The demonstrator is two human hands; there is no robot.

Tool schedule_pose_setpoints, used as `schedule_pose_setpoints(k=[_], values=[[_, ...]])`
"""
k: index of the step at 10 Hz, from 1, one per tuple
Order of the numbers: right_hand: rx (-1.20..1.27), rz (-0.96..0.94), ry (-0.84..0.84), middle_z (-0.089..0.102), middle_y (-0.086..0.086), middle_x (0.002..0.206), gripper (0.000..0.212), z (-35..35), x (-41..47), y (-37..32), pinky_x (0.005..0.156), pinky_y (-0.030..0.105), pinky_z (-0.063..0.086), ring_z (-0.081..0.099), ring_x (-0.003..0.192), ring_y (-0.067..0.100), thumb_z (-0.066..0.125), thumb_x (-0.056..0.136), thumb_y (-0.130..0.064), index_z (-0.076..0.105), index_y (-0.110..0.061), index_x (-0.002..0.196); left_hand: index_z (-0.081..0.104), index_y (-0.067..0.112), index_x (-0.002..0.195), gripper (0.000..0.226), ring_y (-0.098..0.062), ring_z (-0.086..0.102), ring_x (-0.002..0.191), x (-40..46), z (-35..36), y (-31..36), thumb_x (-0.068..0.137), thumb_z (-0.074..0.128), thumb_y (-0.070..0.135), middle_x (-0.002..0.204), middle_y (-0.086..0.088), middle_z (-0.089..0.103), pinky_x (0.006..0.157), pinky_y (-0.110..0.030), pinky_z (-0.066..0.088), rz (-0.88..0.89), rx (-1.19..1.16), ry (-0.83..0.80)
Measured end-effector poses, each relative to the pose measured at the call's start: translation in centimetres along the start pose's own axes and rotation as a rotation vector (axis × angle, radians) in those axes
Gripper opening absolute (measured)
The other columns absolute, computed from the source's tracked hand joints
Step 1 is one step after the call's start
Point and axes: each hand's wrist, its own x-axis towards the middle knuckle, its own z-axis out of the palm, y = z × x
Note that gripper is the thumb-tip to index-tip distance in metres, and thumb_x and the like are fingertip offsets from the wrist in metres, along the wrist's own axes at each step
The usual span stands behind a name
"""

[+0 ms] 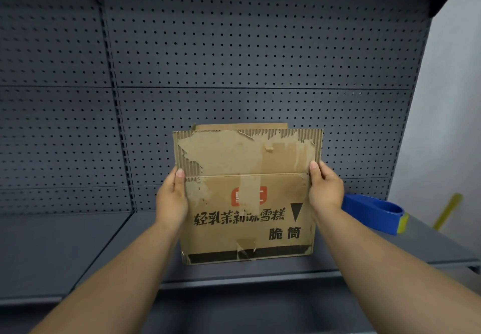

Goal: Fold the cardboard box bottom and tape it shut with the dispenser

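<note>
Head view: a flat cardboard box (247,195) stands upright on the gray shelf (78,250), near the shelf's front edge, about mid-way along. The box has black print, a red mark & a black arrow pointing down. Its top flap is torn, w/ wavy ribs showing, & old tape bits stick to the front. The left hand (171,198) holds the box's left side, thumb on the front. The right hand (325,190) holds the right side, thumb up on the front too. Both grips are closed round the box edges. A blue tape dispenser (374,212) lies on the shelf toward the right end, just beside the right wrist, not touched. Behind is a gray wall full of holes (234,47). A yellow stick (447,211) leans far right.
</note>
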Motion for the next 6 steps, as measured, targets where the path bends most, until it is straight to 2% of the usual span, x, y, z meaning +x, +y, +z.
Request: schedule_pose_setpoints(k=[1,2,4,5,6], values=[[-0.033,-0.011,-0.007,0.054,0.002,0.135,0.041,0.3,0.2,0.2,0.105,0.035,0.037,0.048,0.124,0.020,0.047,0.096,-0.033,0.051,-0.014,0.133,0.039,0.012,0.141,0.048,-0.018,0.036,0.134,0.7,0.1,-0.2,0.100,0.031,0.034,0.144,-0.004,0.043,0.104,-0.022,0.025,-0.023,0.025,-0.008],[-0.075,-0.009,-0.032,0.055,0.002,0.134,0.042,0.4,0.6,0.1,0.104,0.039,0.039,0.049,0.123,0.021,0.045,0.097,-0.034,0.051,-0.015,0.133,0.041,0.012,0.140,0.048,-0.020,0.038,0.133,1.1,0.1,-0.3,0.100,0.031,0.036,0.144,-0.006,0.044,0.112,-0.034,0.028,-0.030,0.060,-0.018],[-0.203,-0.030,-0.084,0.059,0.004,0.129,0.039,-0.4,1.1,-0.4,0.093,0.036,0.043,0.053,0.116,0.023,0.043,0.098,-0.032,0.052,-0.018,0.133,0.034,0.015,0.144,0.047,-0.019,0.034,0.136,1.0,-0.2,0.2,0.101,0.030,0.033,0.147,-0.003,0.039,0.105,-0.026,0.027,0.001,0.129,-0.058],[-0.299,-0.015,-0.156,0.061,0.006,0.125,0.037,-1.2,0.5,-1.0,0.084,0.032,0.043,0.056,0.109,0.023,0.043,0.098,-0.030,0.052,-0.021,0.132,0.026,0.028,0.147,0.048,-0.021,0.037,0.134,0.6,-1.1,0.0,0.100,0.030,0.037,0.147,0.000,0.039,0.102,-0.033,0.034,-0.008,0.200,-0.151],[-0.290,0.036,-0.166,0.055,0.007,0.133,0.041,-2.7,0.6,-2.9,0.091,0.034,0.042,0.052,0.118,0.025,0.048,0.097,-0.030,0.048,-0.016,0.135,0.022,0.024,0.148,0.054,-0.023,0.039,0.133,0.7,-1.8,0.0,0.098,0.036,0.039,0.147,-0.003,0.040,0.103,-0.036,0.034,-0.089,0.224,-0.163]])
